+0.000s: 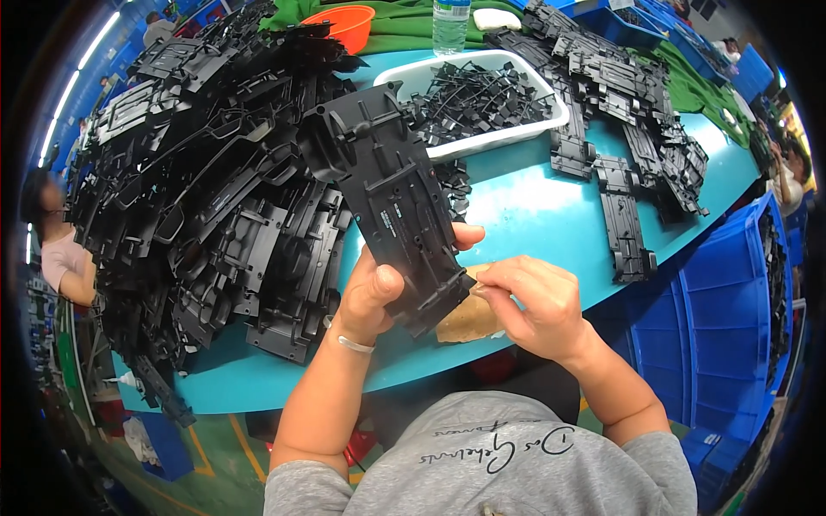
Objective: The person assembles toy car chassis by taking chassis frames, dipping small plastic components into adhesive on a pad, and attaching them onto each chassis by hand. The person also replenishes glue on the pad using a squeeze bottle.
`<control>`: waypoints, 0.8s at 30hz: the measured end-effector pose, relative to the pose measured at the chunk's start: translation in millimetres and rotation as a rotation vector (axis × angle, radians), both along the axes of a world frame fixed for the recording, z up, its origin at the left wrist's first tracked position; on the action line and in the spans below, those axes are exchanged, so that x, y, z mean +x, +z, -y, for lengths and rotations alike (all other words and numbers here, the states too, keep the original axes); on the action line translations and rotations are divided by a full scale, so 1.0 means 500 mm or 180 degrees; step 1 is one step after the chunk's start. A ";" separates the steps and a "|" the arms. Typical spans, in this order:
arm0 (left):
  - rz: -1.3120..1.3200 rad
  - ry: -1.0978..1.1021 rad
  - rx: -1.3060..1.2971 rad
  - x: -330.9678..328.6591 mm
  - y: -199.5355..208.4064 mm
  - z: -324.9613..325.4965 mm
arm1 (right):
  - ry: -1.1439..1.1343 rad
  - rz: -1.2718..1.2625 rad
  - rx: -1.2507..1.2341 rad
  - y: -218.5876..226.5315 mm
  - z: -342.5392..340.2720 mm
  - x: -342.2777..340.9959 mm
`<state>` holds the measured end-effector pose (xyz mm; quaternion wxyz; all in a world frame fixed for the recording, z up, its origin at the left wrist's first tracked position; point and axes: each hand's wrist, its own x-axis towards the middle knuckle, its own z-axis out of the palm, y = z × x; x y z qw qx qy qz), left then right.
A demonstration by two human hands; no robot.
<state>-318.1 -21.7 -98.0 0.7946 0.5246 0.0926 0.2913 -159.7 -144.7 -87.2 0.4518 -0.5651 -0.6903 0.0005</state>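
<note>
Black moulded plastic fills much of my view: one long panel [400, 206] is held tilted above the worktop [525, 202], its near end gripped between the thumb and fingers of the left hand [374, 297]. The right hand [540, 303] has its fingertips drawn narrow at the panel's near right corner; from my seat I can't tell whether they pinch that corner or some small piece. I judge this panel to be partway through its handling. A tall heap of panels [194, 163] crowds the left and a smaller, overlapping spread of panels [624, 90] lies to the right (which of them is finished, I can't say), while the white tub [557, 110] holds plenty of small black parts [482, 96], so much seems left to do. For moving, I'd favour the bare turquoise between tub, hands and right-hand spread. Leftward I'd stay tight: the heap sits close beside the panel and reaches the near edge. A tan pad [469, 320] lies just beside the right hand, and the blue bin [710, 297] bounds the worktop's right side.
</note>
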 end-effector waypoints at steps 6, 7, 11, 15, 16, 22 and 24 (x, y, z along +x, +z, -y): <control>0.0128 -0.0070 -0.0099 0.002 -0.004 -0.006 | 0.0070 0.0074 0.0048 -0.005 -0.012 -0.001; 0.0160 -0.0036 -0.0084 -0.003 -0.004 -0.007 | 0.0123 0.0058 0.0084 -0.003 -0.016 -0.004; 0.0281 -0.0296 -0.0170 -0.008 0.009 -0.003 | -0.0130 0.0010 0.0009 0.018 -0.001 -0.010; 0.0173 0.0056 0.0117 -0.017 0.009 -0.005 | -0.0380 -0.0064 -0.0048 0.011 0.044 0.013; 0.0042 0.0102 0.0229 -0.025 0.031 -0.004 | -0.0485 -0.0062 -0.0055 0.002 0.062 0.026; -0.0278 0.1969 0.1236 -0.098 0.211 -0.088 | -0.1019 -0.0336 -0.0352 -0.041 0.177 0.097; 0.0104 0.2429 0.0716 -0.133 0.279 -0.169 | -0.1073 -0.0517 -0.0412 -0.055 0.203 0.101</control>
